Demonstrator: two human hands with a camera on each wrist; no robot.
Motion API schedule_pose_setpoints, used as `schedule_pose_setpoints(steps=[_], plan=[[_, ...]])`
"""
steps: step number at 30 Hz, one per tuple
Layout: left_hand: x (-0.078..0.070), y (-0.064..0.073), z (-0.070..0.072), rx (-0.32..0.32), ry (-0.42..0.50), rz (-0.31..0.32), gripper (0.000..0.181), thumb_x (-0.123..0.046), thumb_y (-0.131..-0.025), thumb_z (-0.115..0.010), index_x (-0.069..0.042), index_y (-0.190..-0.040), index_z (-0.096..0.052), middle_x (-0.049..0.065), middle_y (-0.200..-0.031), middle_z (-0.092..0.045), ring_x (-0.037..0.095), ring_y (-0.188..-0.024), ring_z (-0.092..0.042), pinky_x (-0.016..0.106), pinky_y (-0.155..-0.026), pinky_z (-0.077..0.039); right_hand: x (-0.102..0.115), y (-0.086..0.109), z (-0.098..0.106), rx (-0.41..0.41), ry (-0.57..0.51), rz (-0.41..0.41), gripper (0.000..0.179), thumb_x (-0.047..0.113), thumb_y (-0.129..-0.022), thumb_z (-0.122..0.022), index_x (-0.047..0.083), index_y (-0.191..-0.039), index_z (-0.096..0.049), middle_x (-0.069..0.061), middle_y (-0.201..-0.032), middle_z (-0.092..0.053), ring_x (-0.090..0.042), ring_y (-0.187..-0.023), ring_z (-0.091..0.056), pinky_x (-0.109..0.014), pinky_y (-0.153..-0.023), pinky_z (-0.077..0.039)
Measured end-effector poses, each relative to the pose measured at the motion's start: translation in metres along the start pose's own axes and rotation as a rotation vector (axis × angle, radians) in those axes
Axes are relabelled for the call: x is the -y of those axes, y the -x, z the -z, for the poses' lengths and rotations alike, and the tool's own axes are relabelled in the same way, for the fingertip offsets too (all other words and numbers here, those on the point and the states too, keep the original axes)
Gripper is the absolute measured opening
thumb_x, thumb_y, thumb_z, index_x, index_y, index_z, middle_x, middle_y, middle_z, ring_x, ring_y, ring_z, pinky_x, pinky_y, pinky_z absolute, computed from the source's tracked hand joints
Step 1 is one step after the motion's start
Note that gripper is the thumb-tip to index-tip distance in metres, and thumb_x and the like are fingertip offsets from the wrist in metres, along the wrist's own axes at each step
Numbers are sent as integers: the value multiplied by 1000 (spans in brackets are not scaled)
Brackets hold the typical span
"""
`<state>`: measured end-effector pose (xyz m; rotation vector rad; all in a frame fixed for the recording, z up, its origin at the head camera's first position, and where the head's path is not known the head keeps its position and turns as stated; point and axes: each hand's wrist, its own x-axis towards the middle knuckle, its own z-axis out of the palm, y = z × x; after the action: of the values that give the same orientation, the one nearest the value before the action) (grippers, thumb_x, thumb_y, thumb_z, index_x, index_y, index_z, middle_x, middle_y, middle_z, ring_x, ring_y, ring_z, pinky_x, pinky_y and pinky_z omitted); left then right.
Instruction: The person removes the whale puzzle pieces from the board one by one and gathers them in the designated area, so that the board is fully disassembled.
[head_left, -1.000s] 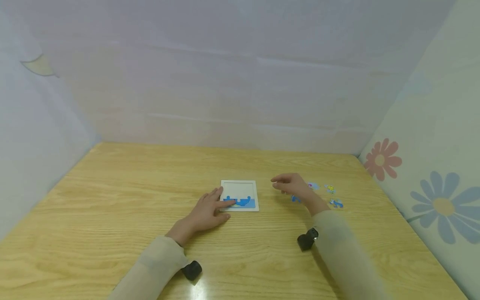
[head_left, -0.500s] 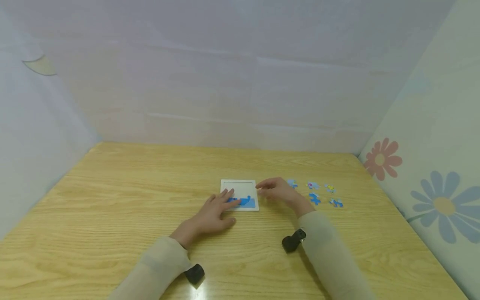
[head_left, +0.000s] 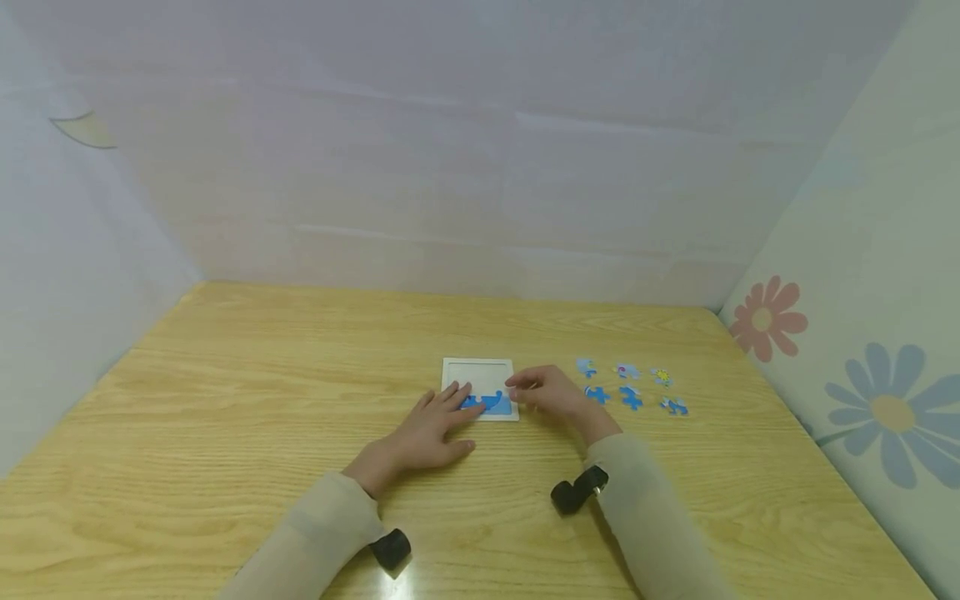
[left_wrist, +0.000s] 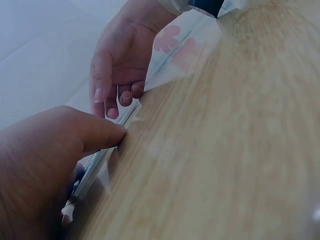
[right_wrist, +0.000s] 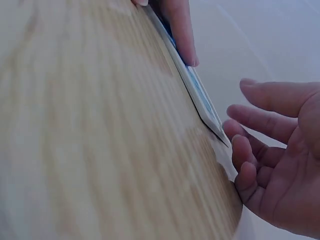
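A white square puzzle tray [head_left: 480,362] lies on the wooden table, with blue puzzle pieces [head_left: 491,404] fitted along its near side. My left hand [head_left: 431,429] rests over the tray's left part, fingers spread and straight on the blue pieces, covering some of them. At the tray's right edge is my right hand [head_left: 551,392]. In the right wrist view the right hand [right_wrist: 277,150] has thumb and index finger apart and the other fingers loosely curled, with nothing between them. The left wrist view shows the left thumb [left_wrist: 100,131] along the tray's near edge.
Several loose puzzle pieces lie right of the tray, among them a blue one [head_left: 631,397], one with a yellow shape [head_left: 662,377] and a pale one [head_left: 627,371]. A cloth wall [head_left: 480,208] rises behind the table [head_left: 300,350]; a flowered cloth [head_left: 862,333] stands at the right.
My right hand has moved left from beside the loose pieces to the tray's right edge, uncovering some of them. My left hand has slid slightly right over the tray.
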<state>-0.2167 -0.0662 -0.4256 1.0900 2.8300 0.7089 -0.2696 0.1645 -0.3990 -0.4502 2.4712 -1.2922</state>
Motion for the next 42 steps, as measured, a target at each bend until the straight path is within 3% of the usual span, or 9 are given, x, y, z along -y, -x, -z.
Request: schedule_pose_setpoints(steps=[9, 15, 19, 28, 35, 42], plan=[[2, -1, 0, 13, -8, 12, 55, -39, -85, -48, -18, -134, -35, 12, -141, -16, 26, -128, -7, 51, -97, -5, -1, 4, -6, -47, 16, -22, 23, 16, -79, -63, 7, -100, -64, -1, -92, -59, -17, -85, -52, -31, -72, -42], [0, -2, 1, 12, -15, 5, 55, -39, -85, -48, -18, -134, -35, 12, -141, -16, 26, -128, -7, 50, -97, -5, -5, 7, -5, -43, 56, 36, 23, 16, -80, -62, 6, -100, -64, -2, -96, -58, -17, -89, -51, -35, -80, -40], [-1, -3, 1, 18, -20, 6, 54, -39, -85, -47, -18, -134, -35, 12, -141, -16, 26, -128, -7, 50, -97, -6, -7, 9, -5, -37, 64, 69, 23, 15, -80, -62, 6, -101, -64, -3, -96, -57, -18, -87, -50, -35, -78, -40], [-1, -1, 1, 31, -15, 5, 54, -40, -86, -46, -18, -134, -34, 13, -140, -16, 26, -128, -7, 51, -97, -6, -8, 10, -11, -53, 38, 41, 21, 13, -78, -63, 7, -98, -65, -3, -94, -55, -18, -85, -48, -36, -78, -39], [-3, 1, 1, 30, -15, 17, 53, -39, -86, -46, -17, -133, -35, 13, -140, -16, 26, -128, -8, 50, -97, -6, -1, 11, -16, -44, 102, 106, 22, 13, -79, -62, 1, -98, -64, -4, -88, -54, -18, -80, -46, -33, -74, -39], [-3, 1, 1, 18, -22, 6, 52, -38, -86, -47, -17, -133, -37, 14, -140, -17, 27, -128, -10, 51, -96, -7, 0, 8, -19, -86, 101, 52, 17, 10, -78, -61, 2, -94, -64, -3, -85, -53, -17, -77, -46, -30, -70, -39]])
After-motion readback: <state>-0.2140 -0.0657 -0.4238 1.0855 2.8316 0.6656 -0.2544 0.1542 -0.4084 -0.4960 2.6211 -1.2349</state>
